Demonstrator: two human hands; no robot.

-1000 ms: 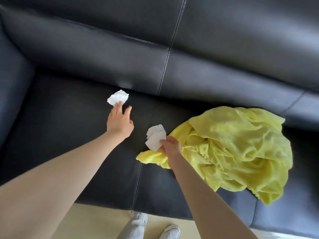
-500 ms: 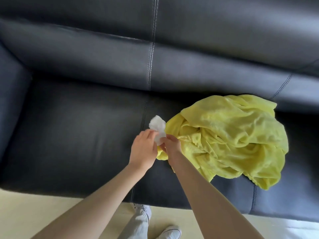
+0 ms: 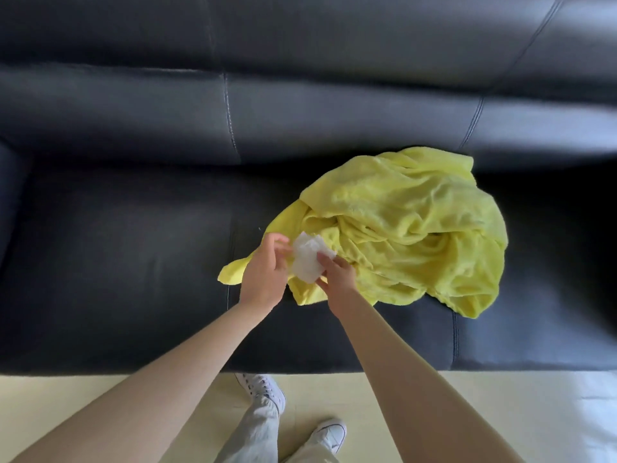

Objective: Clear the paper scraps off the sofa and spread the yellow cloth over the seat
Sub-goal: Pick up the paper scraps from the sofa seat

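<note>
Scraps (image 3: 309, 260) now bunched, seemingly between hands

A pale cream-yellow smooth floor (image 3: 100, 396) runs along the bottom of the view, brighter and almost white at its right end, where light falls on it. Two white lace-up canvas sneakers stand on it close together. The left sneaker (image 3: 263, 389) sits further forward; the right sneaker (image 3: 330, 432) is set back and to the right. Light grey crumpled trouser legs (image 3: 257, 429) rise above both shoes.
</note>
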